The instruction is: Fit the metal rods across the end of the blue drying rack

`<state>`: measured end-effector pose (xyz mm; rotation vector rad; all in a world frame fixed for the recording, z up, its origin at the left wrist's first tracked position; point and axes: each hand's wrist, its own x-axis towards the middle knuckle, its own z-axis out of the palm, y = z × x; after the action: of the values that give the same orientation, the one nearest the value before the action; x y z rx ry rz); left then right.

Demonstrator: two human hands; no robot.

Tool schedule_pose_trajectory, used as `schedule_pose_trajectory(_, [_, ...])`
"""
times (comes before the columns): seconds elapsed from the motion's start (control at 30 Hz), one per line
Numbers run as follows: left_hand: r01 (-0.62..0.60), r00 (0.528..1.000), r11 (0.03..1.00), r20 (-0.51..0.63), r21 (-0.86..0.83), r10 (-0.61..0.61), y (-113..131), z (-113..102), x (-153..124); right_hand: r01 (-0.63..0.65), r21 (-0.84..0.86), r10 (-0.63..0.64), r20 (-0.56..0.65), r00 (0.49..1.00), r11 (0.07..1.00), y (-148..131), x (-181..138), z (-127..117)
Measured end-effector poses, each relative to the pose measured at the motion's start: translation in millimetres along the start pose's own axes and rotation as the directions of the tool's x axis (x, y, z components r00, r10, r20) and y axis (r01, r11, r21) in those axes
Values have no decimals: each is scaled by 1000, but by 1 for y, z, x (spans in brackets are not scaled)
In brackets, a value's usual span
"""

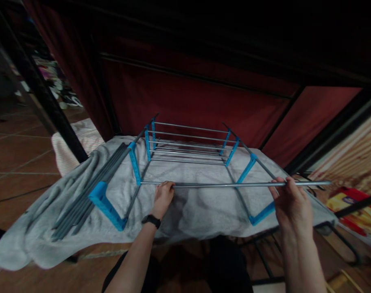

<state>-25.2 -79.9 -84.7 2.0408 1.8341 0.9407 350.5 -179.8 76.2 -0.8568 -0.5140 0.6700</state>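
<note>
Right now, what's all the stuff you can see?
metal rod: one, silver, held level across the rack's front
rack: one, grey bars with blue brackets, lying on the cloth
loose rods: a bundle, grey, on the cloth left of the rack
cloth: one, light grey, spread under the rack
panel: one, dark red, behind the rack
floor: brown tiles, at left
watch: one, black, left wrist
left hand: one, gripping the rod near its left end
right hand: one, gripping the rod towards its right end

Grey blanket (188, 211) under fingers (167, 188), draped over surface. Loose grey rod bundle (81, 203) well left of fingers. Red fabric panels (188, 97) beyond. Black pole (51, 110), tiled floor (17, 162) far left. Red-yellow printed item (354, 205) far right.
</note>
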Motion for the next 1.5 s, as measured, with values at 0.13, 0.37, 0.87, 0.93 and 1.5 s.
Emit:
schedule_pose_trajectory(0.13, [-34, 999, 999, 3, -33, 34, 5, -11, -9, -39, 31, 40, -36, 999, 999, -10, -4, -23])
schedule_pose_trajectory(0.37, [-55, 998, 964, 27, -261, 65, 0, -40, -70, -143, 79, 149, -78, 986, 987, -16, -22, -67])
schedule_pose_trajectory(0.87, [96, 982, 870, -98, -484, -162, -1, -69, -158, -287, 97, 296, -87, 951, 953, -15, -68, -116])
schedule_pose_trajectory(0.93, [128, 969, 839, -115, -529, -221, 5, -69, -165, -288, 88, 295, -92, 951, 954, -23, -69, -123])
schedule_pose_trajectory(1.5, [535, 815, 233, 424, -812, -395, 51, -104, -218, -263, 46, 266, -78, 961, 964, -70, -87, -158])
